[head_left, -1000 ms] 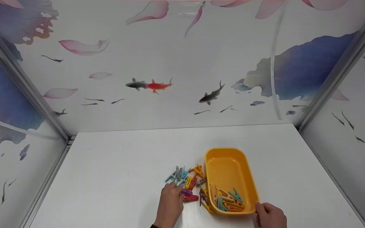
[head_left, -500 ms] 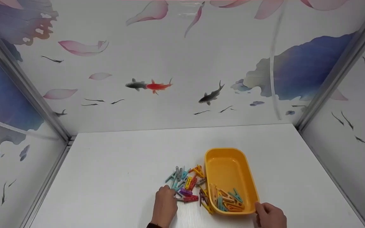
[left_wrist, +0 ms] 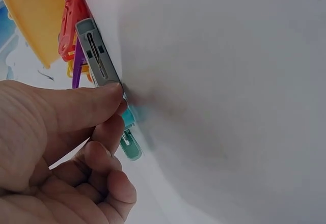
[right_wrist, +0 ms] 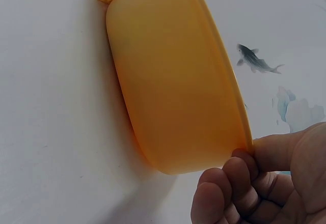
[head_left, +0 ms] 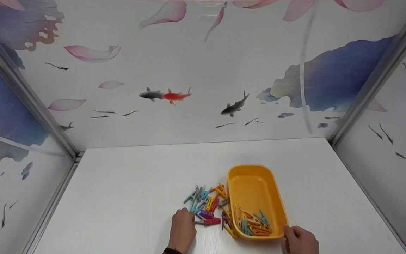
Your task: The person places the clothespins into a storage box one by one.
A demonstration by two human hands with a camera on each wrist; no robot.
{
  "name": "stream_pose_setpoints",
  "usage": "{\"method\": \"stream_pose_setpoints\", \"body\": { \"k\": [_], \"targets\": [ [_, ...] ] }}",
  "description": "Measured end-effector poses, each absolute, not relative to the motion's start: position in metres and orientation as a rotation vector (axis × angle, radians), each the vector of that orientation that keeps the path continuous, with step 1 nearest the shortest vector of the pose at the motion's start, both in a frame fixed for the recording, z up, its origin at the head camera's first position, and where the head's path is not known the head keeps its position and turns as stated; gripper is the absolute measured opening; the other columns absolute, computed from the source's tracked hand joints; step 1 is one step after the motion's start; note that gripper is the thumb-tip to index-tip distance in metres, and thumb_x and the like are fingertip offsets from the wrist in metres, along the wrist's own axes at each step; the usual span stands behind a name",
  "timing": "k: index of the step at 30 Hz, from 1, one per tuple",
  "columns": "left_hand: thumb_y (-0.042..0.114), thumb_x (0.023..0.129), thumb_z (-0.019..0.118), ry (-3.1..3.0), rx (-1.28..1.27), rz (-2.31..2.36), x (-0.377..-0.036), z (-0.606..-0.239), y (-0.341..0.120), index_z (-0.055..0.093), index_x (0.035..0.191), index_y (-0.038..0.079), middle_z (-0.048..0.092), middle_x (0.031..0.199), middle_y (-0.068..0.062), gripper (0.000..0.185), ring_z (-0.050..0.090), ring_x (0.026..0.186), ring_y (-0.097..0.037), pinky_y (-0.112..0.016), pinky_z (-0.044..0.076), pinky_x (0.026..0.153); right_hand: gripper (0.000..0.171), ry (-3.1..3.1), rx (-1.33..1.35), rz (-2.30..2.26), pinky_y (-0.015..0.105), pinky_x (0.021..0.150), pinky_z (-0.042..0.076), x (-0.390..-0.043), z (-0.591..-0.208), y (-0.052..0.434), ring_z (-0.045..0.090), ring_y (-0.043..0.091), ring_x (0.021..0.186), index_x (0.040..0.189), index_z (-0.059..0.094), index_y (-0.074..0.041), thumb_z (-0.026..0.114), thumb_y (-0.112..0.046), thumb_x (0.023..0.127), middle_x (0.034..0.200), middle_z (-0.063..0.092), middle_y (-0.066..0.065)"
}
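Left of the yellow rectangular plastic tub (head_left: 254, 187), the left hand (head_left: 183, 225) seemed to pinch one end of a grey plastic clothespin (left_wrist: 98, 51) on the white worktop (head_left: 136, 183), though its fingers hid the contact; a light, level pinch looked best, sparing the red plastic clothespin (head_left: 212, 221) beside it. The grey one's long axis ran roughly sideways in the head view, free end pointing right, while the right hand (head_left: 301, 240) pinched the tub's near right corner.

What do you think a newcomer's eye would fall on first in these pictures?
Probably the yellow tray, whose near right corner the right hand pinches. Next might come the heap of colourful pegs just left of it, where the left hand pinches a grey peg. The red fish on the back wall also stands out.
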State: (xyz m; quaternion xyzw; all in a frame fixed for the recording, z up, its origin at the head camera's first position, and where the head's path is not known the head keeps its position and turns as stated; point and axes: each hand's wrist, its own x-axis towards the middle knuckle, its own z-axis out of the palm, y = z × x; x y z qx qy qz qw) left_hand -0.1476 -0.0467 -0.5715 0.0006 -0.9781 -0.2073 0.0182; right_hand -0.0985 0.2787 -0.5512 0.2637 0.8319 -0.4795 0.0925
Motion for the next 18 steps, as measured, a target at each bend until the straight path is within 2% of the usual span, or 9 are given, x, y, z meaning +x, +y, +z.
{"method": "stream_pose_setpoints", "body": {
  "k": [8,18],
  "targets": [
    [-0.005,0.079,0.071,-3.085,0.077,-0.684,-0.146,-0.562,-0.046,0.072,0.068,0.004,0.053,0.068,-0.001,0.014,0.052,0.07,-0.017,-0.035,0.044,0.066,0.038,2.483,0.771,-1.414,0.03,0.052,0.039,-0.098,-0.55,0.279,0.049,0.017,0.052,0.076,0.063,-0.004,0.052,-0.032,0.098,0.056,0.053,0.001],
    [0.0,0.078,0.075,-3.029,0.057,-0.711,-0.141,-0.547,-0.044,0.074,0.071,0.006,0.052,0.068,0.002,0.01,0.05,0.069,-0.013,-0.031,0.043,0.064,0.038,2.47,0.769,-1.441,0.03,0.052,0.039,-0.097,-0.548,0.277,0.048,0.017,0.052,0.076,0.063,-0.004,0.052,-0.033,0.098,0.056,0.053,0.001]
  ]
}}
